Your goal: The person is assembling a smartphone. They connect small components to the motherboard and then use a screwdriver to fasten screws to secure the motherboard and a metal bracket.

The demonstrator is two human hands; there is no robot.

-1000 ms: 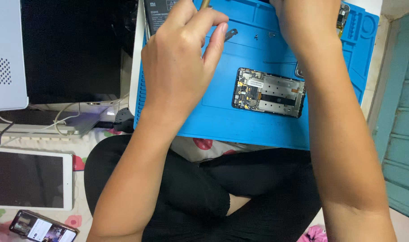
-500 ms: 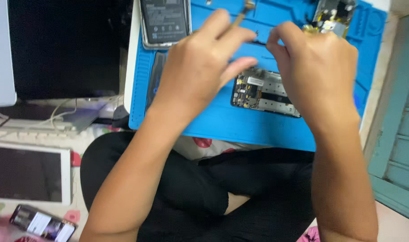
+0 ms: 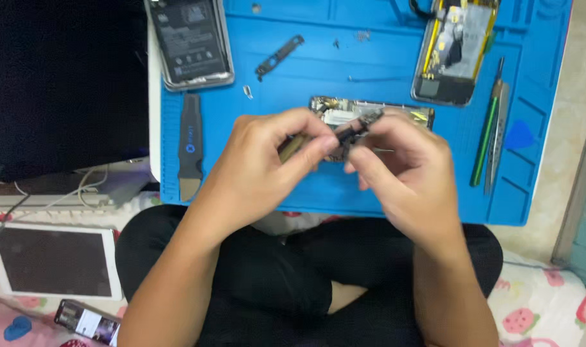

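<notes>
My left hand and my right hand meet above the middle of a blue work mat. The left hand's fingers are closed around a brass-coloured tool. My right thumb and forefinger pinch a small dark phone part, which touches the tool's tip. Just behind the fingers lies an opened phone body with its circuit board showing, mostly hidden by the hands.
On the mat lie an opened phone with a battery at far left, a yellow-framed phone at far right, a dark pry tool, a metal bracket, a green-handled tool and a blue pick. A tablet lies at lower left.
Both hands have drawn back from the mat's far edge toward me and come together over the opened phone body. The right hand now pinches the small dark part.
</notes>
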